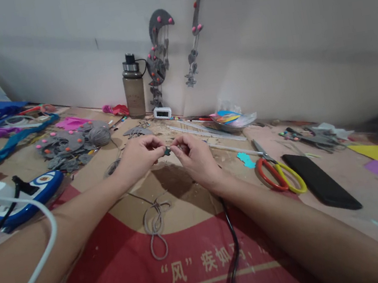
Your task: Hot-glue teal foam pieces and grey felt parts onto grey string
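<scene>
My left hand [143, 158] and my right hand [195, 159] meet above the middle of the table, fingertips pinched. Between them is a small dark green piece [167, 151], mostly covered by the fingers, and its exact kind cannot be made out. A loose grey cord [155, 224] lies in loops on the red and tan board below my hands. To the right of my right hand is a turquoise cut-out shape [246, 160]. Beside that lie scissors [269, 159] with one red and one yellow handle. Grey felt pieces [137, 131] rest just beyond my left hand.
At the back stand a bottle [135, 92] and a small white digital clock [162, 113]. Grey felt hangings [160, 20] with pink balls hang on the wall. A grey yarn ball [99, 133] sits left, a black phone-like slab [321, 182] right. Cables [232, 235] cross the front.
</scene>
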Tool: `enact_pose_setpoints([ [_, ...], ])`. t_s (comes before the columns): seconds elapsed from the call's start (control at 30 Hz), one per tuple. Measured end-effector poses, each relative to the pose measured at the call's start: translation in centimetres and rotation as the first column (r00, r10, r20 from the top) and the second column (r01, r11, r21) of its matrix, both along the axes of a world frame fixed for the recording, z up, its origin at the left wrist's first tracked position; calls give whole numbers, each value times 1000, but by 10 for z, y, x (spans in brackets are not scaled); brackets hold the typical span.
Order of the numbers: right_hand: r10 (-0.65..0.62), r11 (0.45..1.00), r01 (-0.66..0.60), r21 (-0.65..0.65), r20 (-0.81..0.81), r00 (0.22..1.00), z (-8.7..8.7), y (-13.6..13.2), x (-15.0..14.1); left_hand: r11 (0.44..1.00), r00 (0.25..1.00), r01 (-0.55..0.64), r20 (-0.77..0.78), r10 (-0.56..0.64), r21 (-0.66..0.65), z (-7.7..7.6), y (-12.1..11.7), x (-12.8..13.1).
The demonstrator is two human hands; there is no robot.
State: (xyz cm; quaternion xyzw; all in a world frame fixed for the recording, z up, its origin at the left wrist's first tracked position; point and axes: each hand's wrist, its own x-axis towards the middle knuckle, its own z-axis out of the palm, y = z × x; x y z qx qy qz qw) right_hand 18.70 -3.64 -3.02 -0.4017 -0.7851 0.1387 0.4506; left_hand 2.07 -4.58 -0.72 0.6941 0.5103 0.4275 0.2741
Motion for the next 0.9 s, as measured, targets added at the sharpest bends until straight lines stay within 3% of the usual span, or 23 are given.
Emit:
enact_pose_setpoints([
  [0.13, -18, 1000, 18, -2, 3, 1000, 1, -1, -1, 994, 985, 27, 174, -8, -106, -3, -1, 4],
  [0.3, -18, 1000, 18, -5, 0, 1000, 1, -3, -2, 995, 966, 40, 259, -15, -92, -7, -1, 6],
  [0.53, -29, 1000, 29, 1, 13, 999, 2, -4, -2, 995, 978, 41, 206, -22, -89, -6, -1, 5],
  [0.9, -36, 998, 34, -59, -33, 999, 1, -7, -4, 995, 967, -3, 252, 28, -101, -5, -4, 7],
])
